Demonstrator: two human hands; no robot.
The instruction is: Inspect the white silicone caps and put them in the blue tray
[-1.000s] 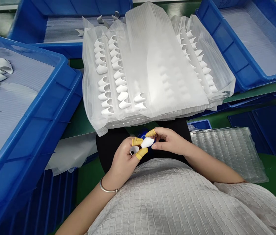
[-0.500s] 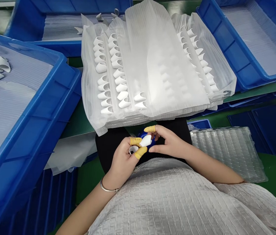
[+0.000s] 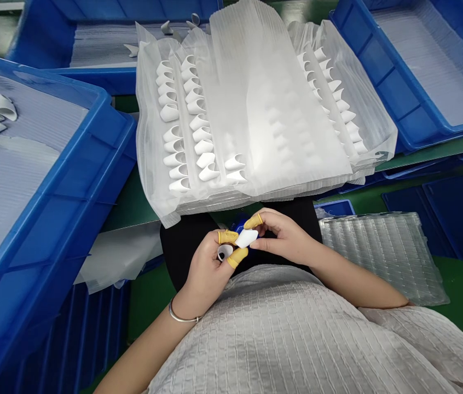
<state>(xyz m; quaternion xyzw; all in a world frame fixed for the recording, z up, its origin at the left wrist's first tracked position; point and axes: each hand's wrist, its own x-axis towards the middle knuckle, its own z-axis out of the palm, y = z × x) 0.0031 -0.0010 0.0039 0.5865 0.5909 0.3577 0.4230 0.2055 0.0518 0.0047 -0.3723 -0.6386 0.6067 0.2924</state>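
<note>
Left hand (image 3: 207, 262) and right hand (image 3: 283, 238) together pinching one white cap (image 3: 247, 237) in yellow-cotted fingertips (image 3: 228, 237); second cap (image 3: 224, 252) tucked in left palm. On the far tray stack (image 3: 256, 109), left rows partly filled, most pockets apparently left to fill.

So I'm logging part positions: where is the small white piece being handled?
Low centre of the head view: the white piece is pinched between left hand and right hand, just below the bagged tray stack.
</note>
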